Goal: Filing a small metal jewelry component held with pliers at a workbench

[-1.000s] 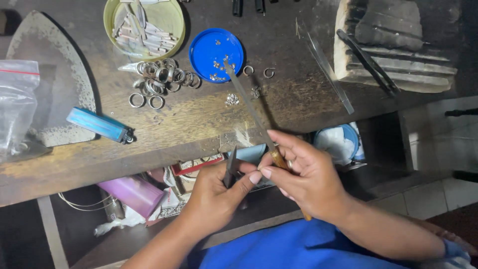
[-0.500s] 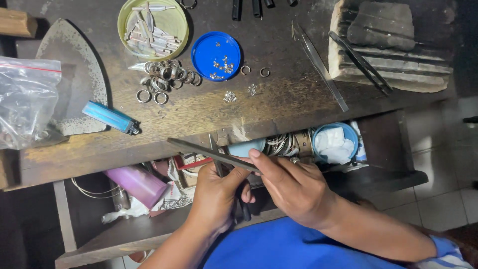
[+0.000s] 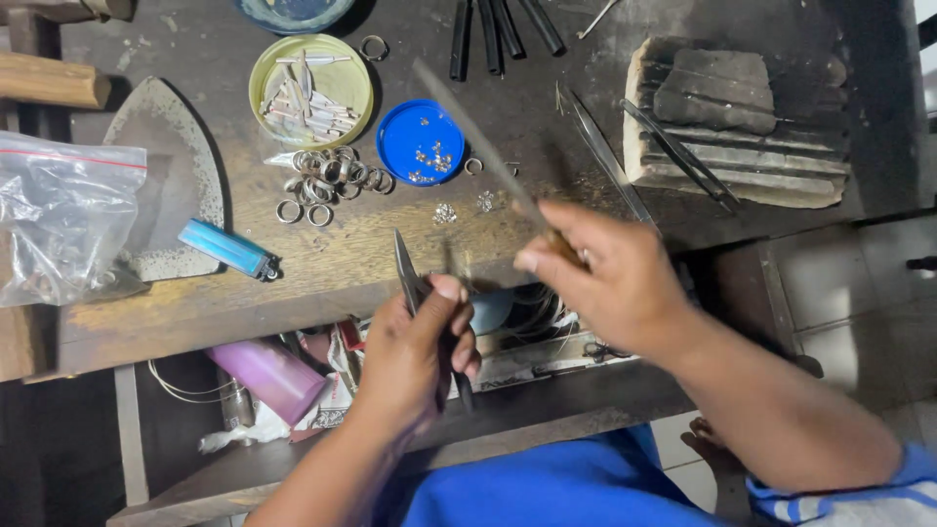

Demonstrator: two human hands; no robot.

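Raised since half a second ago: your right hand [image 3: 610, 278], now tilting its long thin metal file [image 3: 488, 151] up over the worn wooden workbench [image 3: 371, 259]. Your left hand [image 3: 415, 351] grips dark pointed pliers [image 3: 408, 278] at the bench edge, steadied there for filing. Loose silver rings [image 3: 327, 181] lie heaped beside the round blue lid [image 3: 420, 141], within reach.

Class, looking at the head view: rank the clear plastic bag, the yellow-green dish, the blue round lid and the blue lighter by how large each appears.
1. Clear plastic bag, though cut off by the frame's left edge.
2. Yellow-green dish.
3. Blue round lid and blue lighter: the lid is wider overall and the lighter similar in length, so the order is unsure.
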